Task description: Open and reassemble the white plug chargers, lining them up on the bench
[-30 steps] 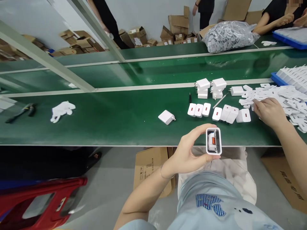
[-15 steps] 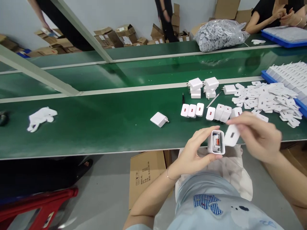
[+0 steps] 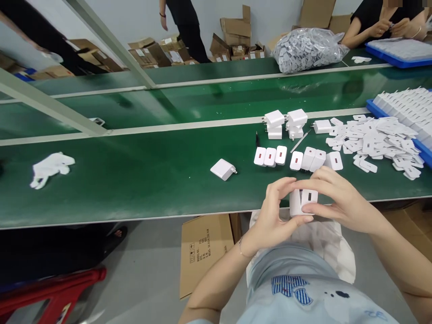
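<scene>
Just over the table's front edge, my left hand (image 3: 274,216) is closed around a white charger housing (image 3: 294,203). My right hand (image 3: 332,198) pinches a white cover plate (image 3: 309,198) with a dark slot, laid against the open end of that housing. The inside of the housing is hidden behind the plate. Beyond my hands stand several white chargers (image 3: 270,156) with their port ends up, some showing red in the slot. To the right lies a loose heap of white cover plates (image 3: 374,139).
Stacked chargers (image 3: 274,119), a thin pale tool (image 3: 300,141) and a lone charger (image 3: 223,169) lie on the green table (image 3: 151,180). A white glove (image 3: 52,168) is far left. A blue tray (image 3: 420,146) stands right. Across the belt, a seated person (image 3: 378,27) works beside a filled plastic bag (image 3: 308,50).
My right hand has moved left, bringing the cover plate from beside the housing onto its open end. My left hand keeps its hold. People in the background have moved left.
</scene>
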A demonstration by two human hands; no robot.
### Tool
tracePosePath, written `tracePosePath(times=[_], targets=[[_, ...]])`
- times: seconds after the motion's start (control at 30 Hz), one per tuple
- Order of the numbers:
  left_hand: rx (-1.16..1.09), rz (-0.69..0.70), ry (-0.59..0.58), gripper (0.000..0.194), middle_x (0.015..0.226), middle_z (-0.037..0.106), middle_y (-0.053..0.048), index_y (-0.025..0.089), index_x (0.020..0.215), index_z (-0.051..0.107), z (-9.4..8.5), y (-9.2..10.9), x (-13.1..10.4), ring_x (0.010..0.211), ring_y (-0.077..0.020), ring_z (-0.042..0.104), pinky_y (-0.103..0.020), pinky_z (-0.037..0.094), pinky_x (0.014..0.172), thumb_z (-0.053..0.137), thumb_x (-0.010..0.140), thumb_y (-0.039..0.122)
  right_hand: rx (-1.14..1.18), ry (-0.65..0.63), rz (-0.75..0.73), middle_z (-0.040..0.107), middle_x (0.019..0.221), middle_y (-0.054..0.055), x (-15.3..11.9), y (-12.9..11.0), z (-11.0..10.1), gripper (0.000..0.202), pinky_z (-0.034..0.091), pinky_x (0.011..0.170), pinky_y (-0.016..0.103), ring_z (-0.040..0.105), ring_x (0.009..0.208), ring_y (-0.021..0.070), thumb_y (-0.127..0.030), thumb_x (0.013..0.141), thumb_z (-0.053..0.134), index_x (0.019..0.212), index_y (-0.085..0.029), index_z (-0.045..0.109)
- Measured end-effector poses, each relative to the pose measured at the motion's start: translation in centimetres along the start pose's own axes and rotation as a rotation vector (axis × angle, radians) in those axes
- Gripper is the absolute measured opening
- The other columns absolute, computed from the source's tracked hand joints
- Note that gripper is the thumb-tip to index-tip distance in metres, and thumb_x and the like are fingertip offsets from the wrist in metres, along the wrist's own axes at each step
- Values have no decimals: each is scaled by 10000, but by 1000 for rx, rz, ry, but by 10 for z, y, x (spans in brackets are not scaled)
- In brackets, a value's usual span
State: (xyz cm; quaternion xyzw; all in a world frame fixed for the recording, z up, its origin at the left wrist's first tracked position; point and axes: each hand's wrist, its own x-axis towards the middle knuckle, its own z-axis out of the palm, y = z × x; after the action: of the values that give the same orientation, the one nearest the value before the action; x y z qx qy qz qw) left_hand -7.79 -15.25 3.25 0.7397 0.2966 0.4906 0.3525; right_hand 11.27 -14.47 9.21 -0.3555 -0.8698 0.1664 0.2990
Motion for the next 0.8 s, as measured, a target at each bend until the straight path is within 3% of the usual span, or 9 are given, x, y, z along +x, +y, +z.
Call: tracePosePath(times=[0.1, 0.2, 0.37, 0.47, 0.6, 0.7, 0.8], targets=[[42, 69, 23, 656, 1240, 476, -113, 269, 1334, 266, 2, -1, -2, 1112, -231, 570, -431, 482, 913, 664, 838, 432, -58, -18, 99, 517, 897, 57, -2, 2, 0, 527, 467, 683, 309, 506, 820, 190, -525, 913, 503, 1377, -278, 477], [140, 206, 36, 590, 1185, 545, -110, 272, 1315, 250, 2, -1, 1, 1006, -210, 587, -439, 428, 883, 628, 875, 383, 13, -47, 192, 510, 1063, 85, -4, 1, 0, 596, 500, 749, 338, 522, 914, 208, -509, 896, 537, 1431, -299, 378], [272, 330, -67, 183, 1200, 584, -100, 247, 1088, 462, -4, 3, 9, 946, -194, 595, -388, 328, 798, 536, 933, 310, 187, -90, 311, 510, 1152, 74, -5, -1, -2, 605, 536, 761, 327, 536, 951, 193, -474, 855, 612, 1405, -340, 396], [319, 382, -133, 130, 1188, 603, -92, 251, 1035, 498, -8, 5, 12, 978, -208, 608, -381, 302, 790, 539, 928, 311, 451, -197, 368, 553, 1153, 59, -5, 10, 1, 628, 543, 817, 322, 563, 992, 181, -476, 829, 648, 1390, -319, 414], [401, 486, -261, 101, 1197, 597, -94, 259, 980, 521, -13, 6, 15, 1002, -218, 605, -391, 271, 786, 544, 888, 224, 928, -382, 368, 605, 1150, 60, -9, 32, 12, 464, 541, 826, 293, 609, 995, 157, -467, 888, 567, 1286, -231, 527], [487, 520, -321, 161, 1212, 565, -95, 260, 954, 528, -14, 5, 15, 1070, -230, 563, -401, 268, 811, 545, 858, 132, 1069, -330, 377, 609, 1138, 52, -13, 39, 19, 424, 538, 808, 284, 619, 968, 149, -407, 862, 628, 1243, -226, 579], [469, 494, -243, 209, 1233, 498, -104, 263, 1049, 507, -10, -1, 14, 1143, -240, 495, -400, 319, 881, 566, 876, 160, 1028, -108, 322, 590, 1110, 55, -15, 36, 21, 378, 541, 793, 290, 616, 948, 154, -346, 835, 679, 1197, -242, 638]])
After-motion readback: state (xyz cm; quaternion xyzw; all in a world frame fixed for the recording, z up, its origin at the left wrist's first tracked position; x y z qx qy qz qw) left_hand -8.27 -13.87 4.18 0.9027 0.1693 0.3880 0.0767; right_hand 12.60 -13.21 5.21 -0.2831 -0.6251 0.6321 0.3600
